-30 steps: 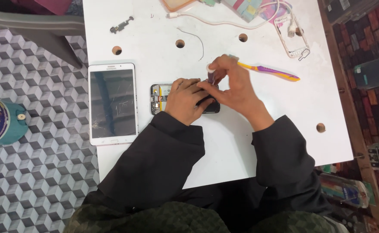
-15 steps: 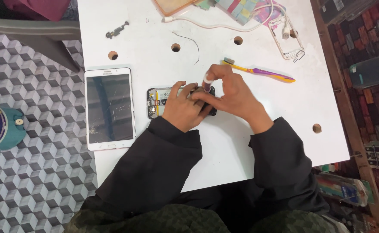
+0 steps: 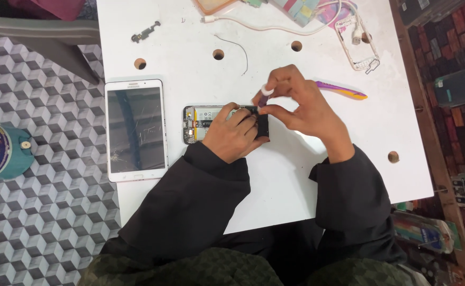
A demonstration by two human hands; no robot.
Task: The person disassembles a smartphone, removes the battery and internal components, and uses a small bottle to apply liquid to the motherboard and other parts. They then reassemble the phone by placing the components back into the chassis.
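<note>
1. One opened phone (image 3: 203, 124) lies flat near the middle of the white table (image 3: 306, 185), its back cover off and its inner boards showing.
2. The left hand (image 3: 238, 135) rests on the right part of that phone, fingers curled and pressing it down; its grip is closed over the phone body.
3. The right hand (image 3: 296, 108) hovers just above the phone's right end, thumb and fingertips pinching one small tool with a white cap (image 3: 265, 93), tip pointed at the phone.
4. One white tablet (image 3: 135, 130) with a cracked screen lies just left of the phone, apart from it.
5. One purple-and-yellow handled tool (image 3: 343, 90) lies behind the right hand.
6. Four round holes show in the table top.
7. One white cable (image 3: 275, 29), one thin wire (image 3: 238, 47), one small dark part (image 3: 145, 32) and one white phone frame (image 3: 357, 45) lie at the far edge.
8. One teal canister (image 3: 2, 151) stands on the patterned floor, left.
</note>
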